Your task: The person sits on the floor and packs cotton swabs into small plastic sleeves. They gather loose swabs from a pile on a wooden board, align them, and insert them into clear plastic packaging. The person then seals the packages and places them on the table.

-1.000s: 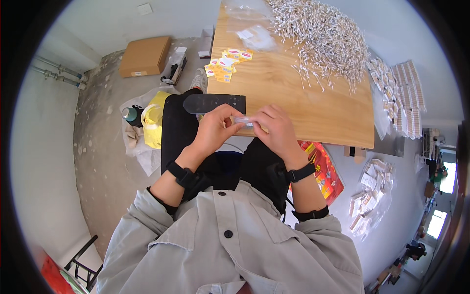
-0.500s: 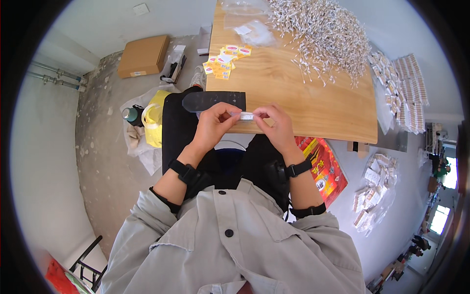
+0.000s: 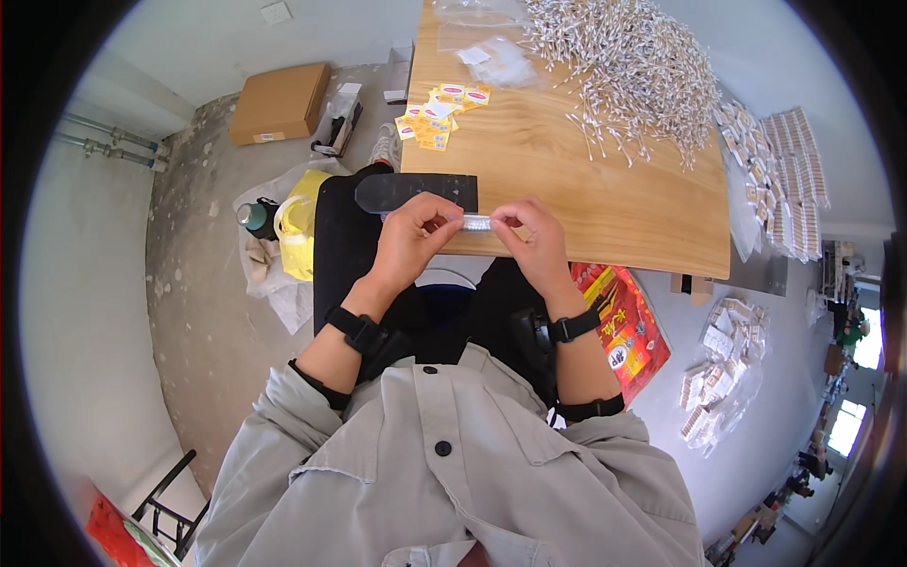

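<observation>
Between my two hands, above the near edge of the wooden table [image 3: 539, 180], stretches a small clear plastic bag [image 3: 476, 223]. My left hand [image 3: 411, 238] pinches its left end with thumb and fingers. Its right end is gripped the same way by my right hand [image 3: 535, 242]. The bag looks shiny and whitish; what it contains is too small to make out. A dark flat board [image 3: 416, 193] lies just beyond my left hand. Farther off are scattered yellow and white cards [image 3: 436, 118] and a large heap of cotton swabs [image 3: 642, 71].
Flat clear plastic bags [image 3: 501, 61] lie near the table's far left. Packed bundles of swabs [image 3: 792, 175] stand past its right side, with a bagged bunch [image 3: 726, 364] on the floor. A cardboard box [image 3: 279, 104], yellow bag [image 3: 299, 227] and bottle [image 3: 251, 216] are at left.
My hands keep their pinch on the bag and have barely moved. The whole view has shifted very slightly.
</observation>
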`<state>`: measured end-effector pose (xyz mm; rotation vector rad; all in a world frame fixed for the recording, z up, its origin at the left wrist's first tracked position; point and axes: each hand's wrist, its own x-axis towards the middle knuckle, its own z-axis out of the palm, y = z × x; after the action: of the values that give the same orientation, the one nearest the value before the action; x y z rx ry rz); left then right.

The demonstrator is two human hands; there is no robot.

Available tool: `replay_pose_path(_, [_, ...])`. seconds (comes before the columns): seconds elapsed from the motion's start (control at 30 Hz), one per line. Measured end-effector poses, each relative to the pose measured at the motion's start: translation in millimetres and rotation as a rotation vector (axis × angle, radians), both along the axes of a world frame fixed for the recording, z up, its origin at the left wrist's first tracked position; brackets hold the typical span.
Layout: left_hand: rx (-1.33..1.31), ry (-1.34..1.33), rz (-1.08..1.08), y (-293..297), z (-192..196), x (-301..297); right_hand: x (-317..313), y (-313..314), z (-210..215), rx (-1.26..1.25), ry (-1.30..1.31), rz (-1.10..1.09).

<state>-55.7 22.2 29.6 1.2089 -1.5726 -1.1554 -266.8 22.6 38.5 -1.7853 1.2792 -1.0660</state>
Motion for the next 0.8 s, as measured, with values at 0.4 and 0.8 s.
replay_pose_path(0.4, [-0.087, -0.063, -0.039, 0.6, 5.0, -11.2, 16.8, 5.6, -2.8, 0.058, -0.058, -0.003])
replay_pose_path(0.8, [0.733, 0.566, 0.058, -2.2, -15.3, -18.8, 33.7, 13.4, -22.0, 0.715, -0.592, -0.165])
